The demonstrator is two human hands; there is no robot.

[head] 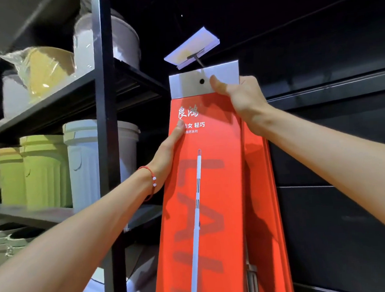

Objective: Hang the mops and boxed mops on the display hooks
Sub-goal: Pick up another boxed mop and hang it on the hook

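Observation:
A tall red boxed mop [211, 189] with a grey hang tab [188, 84] and a round hole is held up in front of the dark wall. My right hand [235, 96] grips the tab's right side, thumb beside the hole. My left hand [167, 151] holds the box's left edge lower down. The display hook [199, 61] with a white price tag holder [192, 47] sticks out just above the tab; the hole sits below the hook's tip. Another red boxed mop [260, 187] hangs behind on the right.
A black metal shelf rack [107, 128] stands on the left with green, yellow, white and grey plastic bins [45, 171] and buckets. Dark wall panels [336, 183] fill the right side.

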